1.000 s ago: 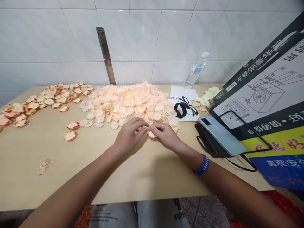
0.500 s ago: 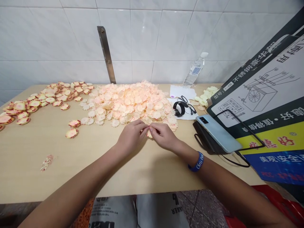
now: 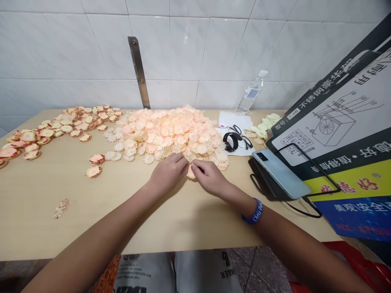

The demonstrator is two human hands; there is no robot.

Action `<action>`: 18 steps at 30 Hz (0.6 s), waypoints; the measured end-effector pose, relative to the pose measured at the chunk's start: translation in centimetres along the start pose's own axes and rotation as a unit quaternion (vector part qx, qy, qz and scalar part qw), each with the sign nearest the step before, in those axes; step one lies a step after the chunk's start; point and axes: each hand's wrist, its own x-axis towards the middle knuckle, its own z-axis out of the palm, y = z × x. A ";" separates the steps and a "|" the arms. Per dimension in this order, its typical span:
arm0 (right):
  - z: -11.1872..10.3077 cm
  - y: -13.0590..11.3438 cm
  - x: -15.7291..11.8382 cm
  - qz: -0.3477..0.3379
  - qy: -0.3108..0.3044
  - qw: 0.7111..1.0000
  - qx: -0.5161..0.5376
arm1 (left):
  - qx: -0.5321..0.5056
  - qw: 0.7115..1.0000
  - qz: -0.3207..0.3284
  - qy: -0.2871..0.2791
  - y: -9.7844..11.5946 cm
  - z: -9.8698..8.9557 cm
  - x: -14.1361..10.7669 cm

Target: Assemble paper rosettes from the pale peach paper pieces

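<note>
My left hand (image 3: 169, 173) and my right hand (image 3: 210, 175) meet just in front of the big pile, fingers closed. Pinched between them is a pale, scallop-edged artificial flower petal piece (image 3: 191, 173) with a reddish rim, mostly covered by my fingers. Behind it spreads a heap of thin pale-pink petal pieces (image 3: 174, 126). Off to the left lie red-edged stacks of petal pieces (image 3: 65, 122), and two stacks (image 3: 93, 171) sit apart from them, nearer my left forearm.
A pale blue phone (image 3: 282, 173) with a cable rests on a black object. Beyond it are eyeglasses (image 3: 247, 141), a black band (image 3: 230, 141), a water bottle (image 3: 251, 93) and cream-coloured pieces (image 3: 267, 125). A printed carton (image 3: 336, 122) stands right. Small scraps (image 3: 61, 208) lie left.
My fingertips have moved slightly apart, the left hand shifting a little left. More of the petal piece between them shows. The view has tilted slightly.
</note>
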 end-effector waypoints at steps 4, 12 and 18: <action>-0.2 0.3 0.1 0.001 0.007 1.000 0.009 | -0.079 0.996 -0.032 -0.011 0.3 -0.2 0.2; 0.0 0.6 0.0 -0.039 0.003 0.999 -0.028 | -0.189 0.976 -0.095 -0.043 0.3 -0.8 0.3; -0.3 0.7 -0.2 -0.011 -0.031 0.999 0.039 | -0.187 0.979 -0.038 -0.072 0.2 -1.3 0.4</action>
